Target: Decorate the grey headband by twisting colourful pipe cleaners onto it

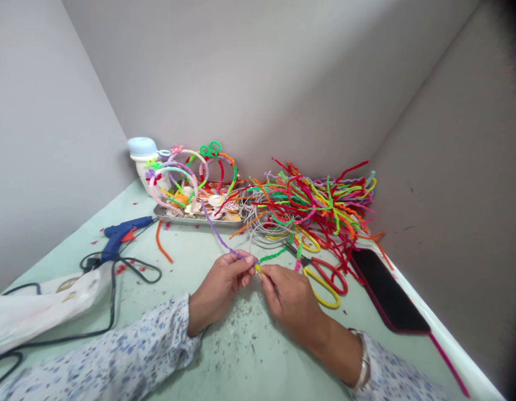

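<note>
My left hand (220,289) and my right hand (289,298) meet at the middle of the pale green table, with fingertips almost touching. The left hand pinches a purple pipe cleaner (218,234), which rises away towards the metal tray. The right hand pinches a small yellow piece (258,269) where a green pipe cleaner (276,255) runs off to the right. Just beyond the right hand lie scissors with red and yellow handles (320,275). A large tangled heap of multicoloured pipe cleaners (320,206) lies farther back.
A metal tray of seashells (195,220) and pipe-cleaner hoops (182,178) stands by a white jar with a pale blue lid (143,150). A blue glue gun (119,236) with black cable sits left, beside a white bag (44,306). A phone in a red case (387,292) lies right.
</note>
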Demonstrator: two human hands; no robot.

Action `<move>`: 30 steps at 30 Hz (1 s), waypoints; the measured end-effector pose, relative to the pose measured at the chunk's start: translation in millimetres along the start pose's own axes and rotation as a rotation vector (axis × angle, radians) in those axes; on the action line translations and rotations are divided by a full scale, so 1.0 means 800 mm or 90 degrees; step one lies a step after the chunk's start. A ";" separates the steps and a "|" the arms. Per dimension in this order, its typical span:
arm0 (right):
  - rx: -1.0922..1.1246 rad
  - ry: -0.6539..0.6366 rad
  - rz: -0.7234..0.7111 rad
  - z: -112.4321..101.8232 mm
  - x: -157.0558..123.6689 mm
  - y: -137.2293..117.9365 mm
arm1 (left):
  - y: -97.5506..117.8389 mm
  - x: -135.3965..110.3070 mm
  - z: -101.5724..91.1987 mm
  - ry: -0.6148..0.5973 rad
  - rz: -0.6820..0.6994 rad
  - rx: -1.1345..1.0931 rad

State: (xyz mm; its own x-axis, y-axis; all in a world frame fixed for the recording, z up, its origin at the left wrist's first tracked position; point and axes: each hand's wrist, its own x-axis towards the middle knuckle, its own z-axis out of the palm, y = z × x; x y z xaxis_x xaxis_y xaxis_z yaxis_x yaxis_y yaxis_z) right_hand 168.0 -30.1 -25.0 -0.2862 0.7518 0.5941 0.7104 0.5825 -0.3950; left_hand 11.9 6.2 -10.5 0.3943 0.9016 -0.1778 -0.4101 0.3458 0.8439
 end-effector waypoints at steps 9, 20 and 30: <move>0.035 0.060 0.024 0.001 -0.001 -0.002 | 0.001 0.000 -0.003 -0.042 -0.011 -0.055; 0.139 0.023 0.069 -0.006 -0.001 -0.005 | 0.005 -0.003 0.002 -0.055 -0.019 -0.035; 0.250 0.024 0.096 -0.008 -0.001 -0.003 | 0.005 -0.005 0.004 -0.069 -0.024 -0.054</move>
State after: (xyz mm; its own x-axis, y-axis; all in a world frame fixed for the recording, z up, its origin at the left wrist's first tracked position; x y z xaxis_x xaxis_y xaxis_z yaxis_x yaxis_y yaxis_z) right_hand 170.9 -34.0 -19.9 -0.1683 0.8299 0.5319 0.4407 0.5460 -0.7125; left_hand 11.3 2.9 -4.2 0.4954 0.8559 -0.1483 -0.4603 0.4034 0.7908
